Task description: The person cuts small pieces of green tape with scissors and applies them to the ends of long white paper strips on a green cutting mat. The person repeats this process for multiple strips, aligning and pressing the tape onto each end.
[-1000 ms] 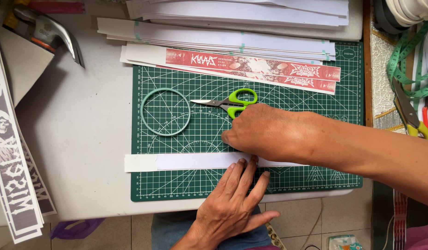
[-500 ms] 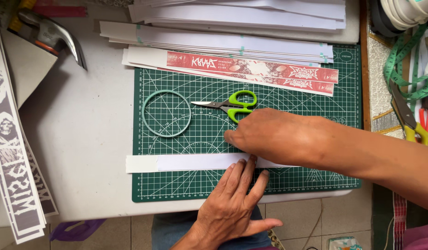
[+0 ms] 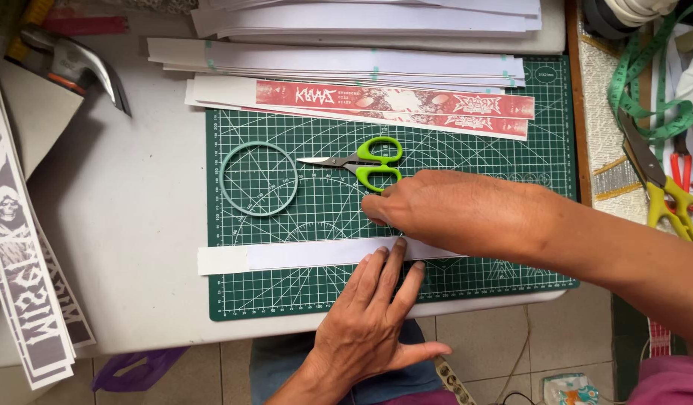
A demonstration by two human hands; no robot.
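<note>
Left hand: the left hand (image 3: 369, 330) comes up from the near edge, fingers (image 3: 391, 266) spread flat and pressed on the white paper strip (image 3: 301, 253); it grips nothing, it only pins.
Right hand: the right hand (image 3: 444, 210) reaches in from the right, knuckles up, lying over the strip's right end; the fingertips are hidden, so I cannot tell whether they pinch the paper or just press it.
Strip, place: it lies left to right along the near part of the green cutting mat (image 3: 511, 150), its left end jutting onto the grey table (image 3: 136, 225).
Strip, handling: judged light, thin and limp, quick to slide on the smooth mat and to crease; best held flat under the palm or pinched at an end.
Ring: a pale green ring (image 3: 258, 178) lies on the mat's left part, apart from both hands.
Scissors: green-handled scissors (image 3: 361, 161) lie just beyond the right hand, blades pointing left.
Printed strips: long red bands with white lettering (image 3: 395, 101) lie at the mat's far edge, under stacked white strips (image 3: 346, 64).
Left edge: black-and-white printed strips (image 3: 24, 285) with skull figures fan toward the near left.
Far left: a hammer (image 3: 69, 64).
Right: a green measuring tape (image 3: 646, 82) and yellow-handled pliers (image 3: 665, 191).
</note>
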